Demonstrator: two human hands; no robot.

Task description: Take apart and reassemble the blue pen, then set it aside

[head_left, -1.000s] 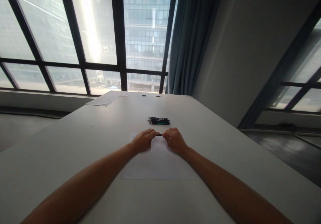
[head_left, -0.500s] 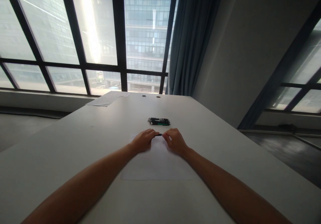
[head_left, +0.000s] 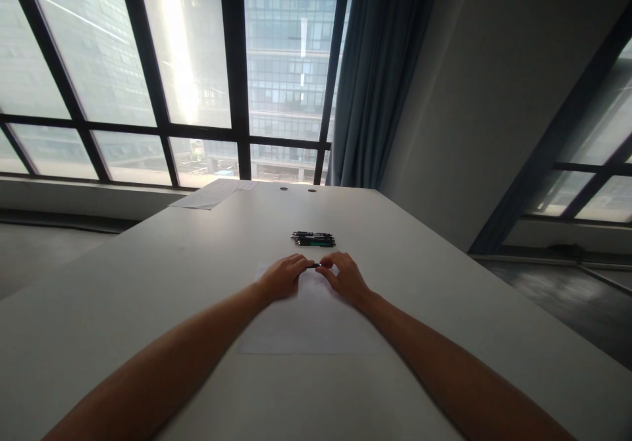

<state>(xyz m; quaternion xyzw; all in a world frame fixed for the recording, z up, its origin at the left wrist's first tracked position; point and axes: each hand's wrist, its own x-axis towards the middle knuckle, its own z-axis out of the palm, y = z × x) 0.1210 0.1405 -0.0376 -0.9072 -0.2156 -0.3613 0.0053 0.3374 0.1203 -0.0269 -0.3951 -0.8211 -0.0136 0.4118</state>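
I pinch a dark pen (head_left: 313, 266) between my left hand (head_left: 283, 276) and right hand (head_left: 345, 278), fingers closed on its ends, steadied over the paper (head_left: 309, 326).

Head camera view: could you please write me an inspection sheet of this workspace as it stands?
Surface: white table.
Job's things: small dark pen held between both hands above a white sheet.
Clutter: bundle of pens beyond the hands; papers at the far edge.
Grippers: left hand and right hand each pinch one pen end.
Cables: nothing seen.
Surroundings: windows, blue curtain, grey wall.
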